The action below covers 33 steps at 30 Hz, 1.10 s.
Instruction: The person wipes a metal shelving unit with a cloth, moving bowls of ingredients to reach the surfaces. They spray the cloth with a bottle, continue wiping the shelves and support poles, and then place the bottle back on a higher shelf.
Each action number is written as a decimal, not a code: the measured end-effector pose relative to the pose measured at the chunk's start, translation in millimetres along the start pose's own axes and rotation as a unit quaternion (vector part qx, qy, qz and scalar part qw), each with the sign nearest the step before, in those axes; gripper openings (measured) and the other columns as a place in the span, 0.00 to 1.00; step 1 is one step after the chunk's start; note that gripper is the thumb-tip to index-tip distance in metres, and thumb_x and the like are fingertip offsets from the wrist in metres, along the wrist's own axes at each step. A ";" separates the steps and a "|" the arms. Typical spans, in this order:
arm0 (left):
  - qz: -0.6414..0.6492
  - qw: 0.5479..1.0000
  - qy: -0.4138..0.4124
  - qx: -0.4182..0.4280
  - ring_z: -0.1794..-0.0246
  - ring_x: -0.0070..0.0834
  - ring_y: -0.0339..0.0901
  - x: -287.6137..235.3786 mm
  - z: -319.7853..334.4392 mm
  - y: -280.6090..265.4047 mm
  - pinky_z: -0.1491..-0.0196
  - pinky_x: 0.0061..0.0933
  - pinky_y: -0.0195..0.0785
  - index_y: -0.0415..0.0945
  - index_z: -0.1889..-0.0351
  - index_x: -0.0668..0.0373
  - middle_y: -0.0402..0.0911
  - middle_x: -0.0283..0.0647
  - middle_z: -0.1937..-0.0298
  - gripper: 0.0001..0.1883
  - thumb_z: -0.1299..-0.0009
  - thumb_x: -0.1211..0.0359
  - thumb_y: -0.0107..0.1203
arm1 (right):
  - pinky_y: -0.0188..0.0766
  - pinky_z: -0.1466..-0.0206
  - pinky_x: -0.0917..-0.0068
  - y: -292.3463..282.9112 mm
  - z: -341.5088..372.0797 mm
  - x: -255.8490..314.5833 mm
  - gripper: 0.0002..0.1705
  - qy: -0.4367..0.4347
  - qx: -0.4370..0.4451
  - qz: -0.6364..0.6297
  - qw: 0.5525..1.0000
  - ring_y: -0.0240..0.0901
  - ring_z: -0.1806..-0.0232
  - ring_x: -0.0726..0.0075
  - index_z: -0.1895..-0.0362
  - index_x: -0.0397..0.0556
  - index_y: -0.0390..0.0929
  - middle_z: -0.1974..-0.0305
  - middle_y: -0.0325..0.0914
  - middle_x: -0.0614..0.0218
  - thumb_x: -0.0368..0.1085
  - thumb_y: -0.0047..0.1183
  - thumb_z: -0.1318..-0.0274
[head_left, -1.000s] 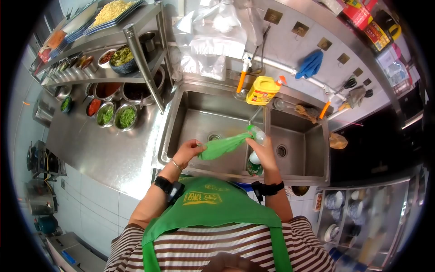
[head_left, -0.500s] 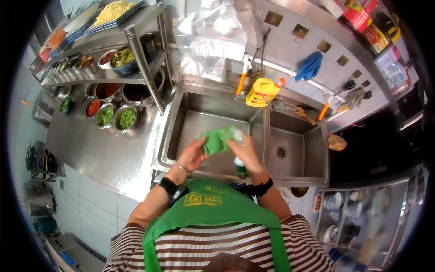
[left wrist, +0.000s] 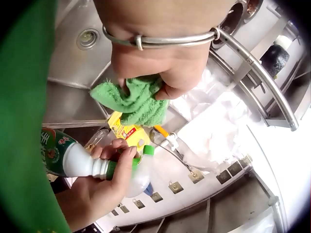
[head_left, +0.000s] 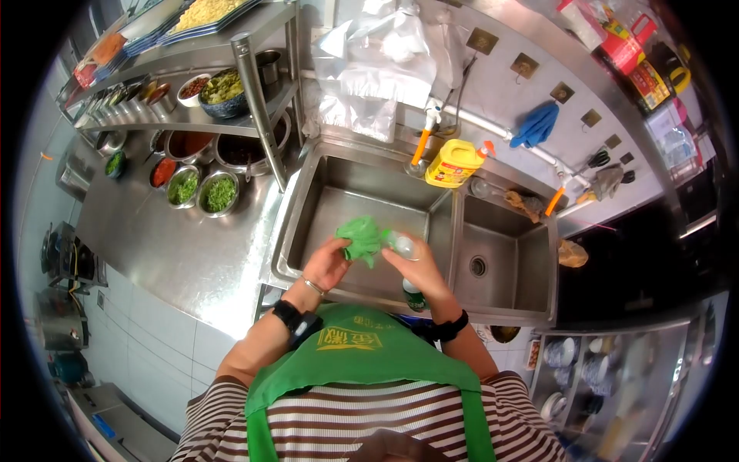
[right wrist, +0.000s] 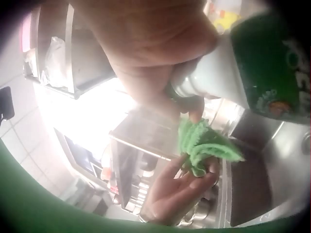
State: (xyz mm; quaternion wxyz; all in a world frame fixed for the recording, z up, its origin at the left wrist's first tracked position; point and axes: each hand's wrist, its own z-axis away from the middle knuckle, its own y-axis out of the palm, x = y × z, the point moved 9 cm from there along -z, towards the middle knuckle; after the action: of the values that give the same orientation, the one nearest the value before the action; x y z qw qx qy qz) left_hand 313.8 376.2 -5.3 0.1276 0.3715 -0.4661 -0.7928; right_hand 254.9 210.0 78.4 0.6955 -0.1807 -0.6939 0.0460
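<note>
My left hand (head_left: 326, 266) holds a bunched green cloth (head_left: 359, 239) over the large sink basin; in the left wrist view its thumb and fingers pinch the cloth (left wrist: 141, 102). Close on the right, my right hand (head_left: 419, 269) grips a white-necked bottle with a green label (left wrist: 56, 154). The left wrist view shows the fingers of my right hand (left wrist: 104, 189) curled round the bottle's neck. A clear container with a green cap (left wrist: 148, 150) is beside that hand. In the right wrist view the cloth (right wrist: 201, 145) hangs just below the right fingers.
A yellow jug (head_left: 451, 163) stands on the sink's back ledge, near a tap with an orange handle (head_left: 421, 146). The smaller basin (head_left: 500, 239) lies to the right. Pots and bowls of chopped greens (head_left: 219, 194) stand on the left counter under a steel shelf (head_left: 177, 127).
The cloth has gone from stretched between both hands to bunched in my left hand. My right hand has moved left with the bottle. The view has shifted slightly.
</note>
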 end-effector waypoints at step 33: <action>-0.204 0.975 0.067 -0.053 0.46 0.31 0.79 -5.7 -0.6 -7.6 0.43 0.33 0.76 0.69 0.39 0.61 0.79 0.40 0.46 0.19 0.28 0.78 0.54 | 0.75 0.53 0.67 17.4 10.6 -8.8 0.21 -0.001 0.022 0.046 0.999 0.81 0.59 0.64 0.53 0.44 0.82 0.62 0.85 0.58 0.42 0.67 0.47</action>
State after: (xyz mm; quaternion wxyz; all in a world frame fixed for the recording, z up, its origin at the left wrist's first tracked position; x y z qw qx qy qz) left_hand 319.3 382.9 -9.1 0.0134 0.5035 -0.3285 -0.7990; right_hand 247.4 225.4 64.3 0.6956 -0.1967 -0.6847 0.0931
